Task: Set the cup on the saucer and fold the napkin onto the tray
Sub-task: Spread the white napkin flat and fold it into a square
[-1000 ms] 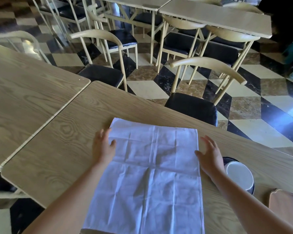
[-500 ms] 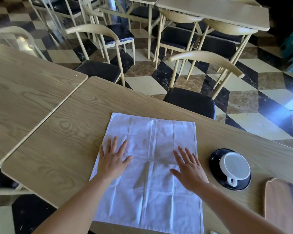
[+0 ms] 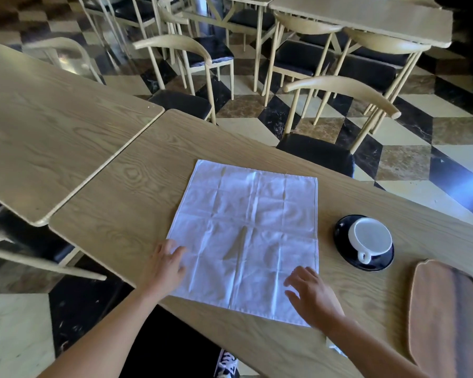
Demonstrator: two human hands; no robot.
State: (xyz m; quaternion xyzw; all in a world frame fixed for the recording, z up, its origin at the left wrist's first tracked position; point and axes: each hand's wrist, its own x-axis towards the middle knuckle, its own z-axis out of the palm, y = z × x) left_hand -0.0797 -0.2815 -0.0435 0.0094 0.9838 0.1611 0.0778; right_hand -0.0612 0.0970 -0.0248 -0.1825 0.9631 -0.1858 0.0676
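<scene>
A white napkin (image 3: 246, 230) lies spread flat on the wooden table (image 3: 126, 203), creased in a grid. My left hand (image 3: 167, 264) rests with fingers apart on its near left edge. My right hand (image 3: 310, 294) lies flat on its near right corner, fingers spread. To the right, a white cup (image 3: 370, 240) stands on a black saucer (image 3: 342, 241), its handle pointing toward me. A brown wooden tray (image 3: 451, 317) sits at the table's right end, cut off by the frame edge.
A second wooden table (image 3: 47, 126) abuts on the left. Pale chairs with black seats (image 3: 320, 154) stand beyond the far edge on a chequered floor. The near table edge runs just below my hands.
Both hands slid back toward me over the napkin, from its middle to its near edge. The view shifted, bringing the cup, saucer and tray further into the frame.
</scene>
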